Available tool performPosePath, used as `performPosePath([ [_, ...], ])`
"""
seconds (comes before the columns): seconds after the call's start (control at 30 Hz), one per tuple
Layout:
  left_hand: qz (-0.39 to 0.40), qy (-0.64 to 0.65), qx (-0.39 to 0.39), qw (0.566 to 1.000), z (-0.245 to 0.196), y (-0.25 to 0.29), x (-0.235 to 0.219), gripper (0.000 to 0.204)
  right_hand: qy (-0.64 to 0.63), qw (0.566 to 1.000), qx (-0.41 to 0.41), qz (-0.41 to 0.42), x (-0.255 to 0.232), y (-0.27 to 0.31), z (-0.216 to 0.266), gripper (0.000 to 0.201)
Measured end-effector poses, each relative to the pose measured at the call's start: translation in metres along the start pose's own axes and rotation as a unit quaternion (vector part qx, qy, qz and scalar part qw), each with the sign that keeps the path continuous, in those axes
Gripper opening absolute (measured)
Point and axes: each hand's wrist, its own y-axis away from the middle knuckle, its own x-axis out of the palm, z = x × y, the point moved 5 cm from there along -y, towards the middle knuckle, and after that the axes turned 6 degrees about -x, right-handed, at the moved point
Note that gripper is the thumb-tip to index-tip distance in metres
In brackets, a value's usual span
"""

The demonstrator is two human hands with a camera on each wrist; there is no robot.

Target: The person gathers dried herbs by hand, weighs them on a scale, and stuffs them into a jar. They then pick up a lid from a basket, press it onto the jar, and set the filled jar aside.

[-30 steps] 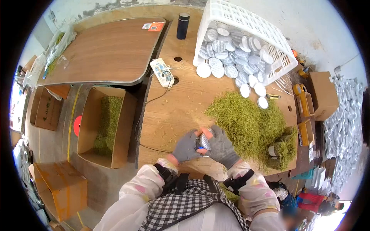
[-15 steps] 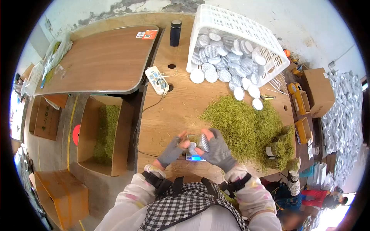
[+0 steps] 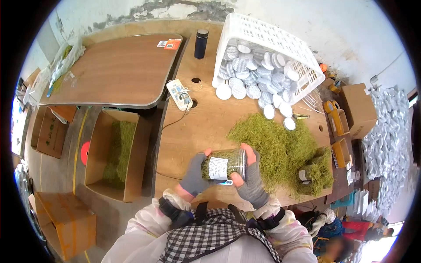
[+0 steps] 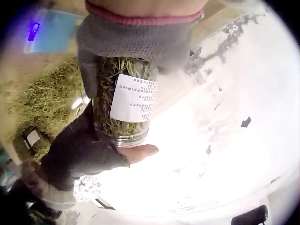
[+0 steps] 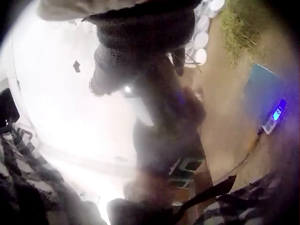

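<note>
A clear jar (image 3: 234, 158) packed with dried green leaves lies sideways between my two gloved hands, above the table. Its white printed label (image 3: 218, 168) faces up toward the head camera. My left hand (image 3: 195, 176) grips one end of it. Around the other end, where the ringed neck shows, my right hand (image 3: 253, 182) curls with bare thumb and fingertips. The left wrist view has the same jar (image 4: 125, 98) between both grey gloves. Partly hidden under it is a small scale with a blue-lit display (image 5: 279, 110). The right wrist view is dark and blurred around the hands.
A heap of dried green leaves (image 3: 276, 149) spreads right of my hands, with another filled jar (image 3: 303, 175) at its edge. Behind, a tipped white basket (image 3: 267, 28) spills round silver lids (image 3: 253, 92). A power strip (image 3: 180, 94) and dark flask (image 3: 201, 44) stand farther left.
The jar has turned onto its side with its label now facing up. My hands have moved apart to its two ends, and the scale's display is now mostly covered.
</note>
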Motion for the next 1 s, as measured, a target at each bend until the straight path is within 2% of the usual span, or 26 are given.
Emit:
performPosePath([
  [0.03, -0.046, -0.223, 0.099, 0.969, -0.007, -0.002, -0.022, 0.051, 0.001, 1.0, -0.021, 0.002, 0.0, 0.001, 0.002, 0.073],
  [0.07, -0.089, -0.432, 0.189, 0.877, -0.014, 0.006, -0.015, 0.048, 0.001, 1.0, -0.019, -0.001, 0.001, 0.003, 0.007, 0.073],
  [0.1, -0.084, -0.436, 0.191, 0.876, -0.012, 0.009, -0.011, 0.048, -0.019, 1.0, -0.001, -0.01, 0.0, -0.001, 0.01, 0.068],
  [0.17, -0.172, -0.467, 0.297, 0.815, -0.016, 0.026, 0.01, 0.041, -0.037, 0.999, 0.013, -0.019, -0.005, -0.009, 0.013, 0.063],
  [0.23, -0.168, -0.422, 0.327, 0.829, -0.013, 0.038, 0.04, 0.044, -0.144, 0.985, 0.097, -0.006, -0.004, -0.012, 0.008, 0.055],
  [0.27, -0.165, -0.376, 0.355, 0.84, -0.015, 0.044, 0.05, 0.049, -0.144, 0.985, 0.095, -0.01, -0.008, -0.017, 0.014, 0.055],
  [0.3, -0.134, -0.458, 0.381, 0.792, -0.018, 0.051, 0.061, 0.054, -0.275, 0.942, 0.192, -0.019, -0.009, -0.02, 0.017, 0.058],
  [0.33, -0.13, -0.46, 0.381, 0.791, -0.019, 0.051, 0.063, 0.054, -0.398, 0.872, 0.283, -0.026, -0.007, -0.019, 0.022, 0.061],
  [0.37, -0.111, -0.503, 0.451, 0.729, -0.02, 0.056, 0.073, 0.054, -0.398, 0.873, 0.281, -0.03, -0.009, -0.022, 0.032, 0.061],
  [0.4, -0.089, -0.54, 0.515, 0.66, -0.019, 0.064, 0.082, 0.054, -0.319, 0.918, 0.232, -0.033, -0.012, -0.026, 0.046, 0.054],
  [0.43, -0.085, -0.541, 0.514, 0.66, -0.019, 0.066, 0.086, 0.054, -0.237, 0.954, 0.18, -0.036, -0.016, -0.029, 0.056, 0.048],
  [0.47, -0.091, -0.453, 0.436, 0.772, -0.023, 0.06, 0.084, 0.052, -0.236, 0.955, 0.175, -0.039, -0.016, -0.029, 0.055, 0.048],
  [0.5, -0.095, -0.353, 0.344, 0.865, -0.022, 0.055, 0.08, 0.049, -0.109, 0.991, 0.059, -0.04, -0.02, -0.028, 0.063, 0.046],
  [0.53, -0.101, -0.244, 0.239, 0.934, -0.015, 0.051, 0.074, 0.047, 0.021, 0.998, -0.053, -0.04, -0.021, -0.023, 0.074, 0.045],
  [0.57, -0.104, -0.348, 0.216, 0.906, -0.025, 0.039, 0.067, 0.041, 0.074, 0.993, -0.089, -0.028, -0.018, -0.02, 0.079, 0.045],
  [0.6, -0.104, -0.352, 0.212, 0.906, -0.02, 0.042, 0.06, 0.041, 0.073, 0.993, -0.086, -0.032, -0.017, -0.015, 0.077, 0.045],
  [0.67, -0.155, -0.388, 0.213, 0.883, -0.016, 0.052, 0.064, 0.046, -0.065, 0.995, -0.022, -0.066, -0.019, -0.011, 0.051, 0.046],
  [0.7, -0.151, -0.389, 0.214, 0.883, -0.014, 0.051, 0.066, 0.046, -0.146, 0.986, 0.068, -0.048, -0.019, -0.009, 0.035, 0.05],
  [0.73, -0.142, -0.531, 0.336, 0.765, -0.018, 0.06, 0.079, 0.053, -0.145, 0.986, 0.065, -0.051, -0.021, -0.009, 0.03, 0.05],
  [0.77, -0.124, -0.648, 0.442, 0.609, -0.019, 0.068, 0.095, 0.06, -0.269, 0.955, 0.116, -0.045, -0.019, -0.012, 0.027, 0.052],
  [0.8, -0.118, -0.65, 0.444, 0.605, -0.021, 0.068, 0.099, 0.06, -0.387, 0.907, 0.162, -0.037, -0.016, -0.018, 0.027, 0.054],
  [0.83, -0.065, -0.693, 0.497, 0.518, -0.02, 0.072, 0.114, 0.065, -0.392, 0.895, 0.211, -0.007, -0.019, -0.02, 0.03, 0.057],
  [0.87, -0.01, -0.725, 0.543, 0.423, -0.016, 0.076, 0.125, 0.071, -0.392, 0.897, 0.204, -0.013, -0.026, -0.026, 0.031, 0.057],
  [0.93, 0.044, -0.729, 0.562, 0.389, -0.019, 0.076, 0.131, 0.073, -0.547, 0.774, 0.318, 0.009, -0.025, -0.028, 0.03, 0.058],
  [0.97, 0.065, -0.712, 0.589, 0.375, -0.018, 0.079, 0.132, 0.072, -0.453, 0.844, 0.286, 0.006, -0.03, -0.028, 0.043, 0.06],
  [1.0, 0.084, -0.695, 0.615, 0.363, -0.016, 0.083, 0.132, 0.071, -0.453, 0.845, 0.284, 0.004, -0.03, -0.025, 0.052, 0.06],
])
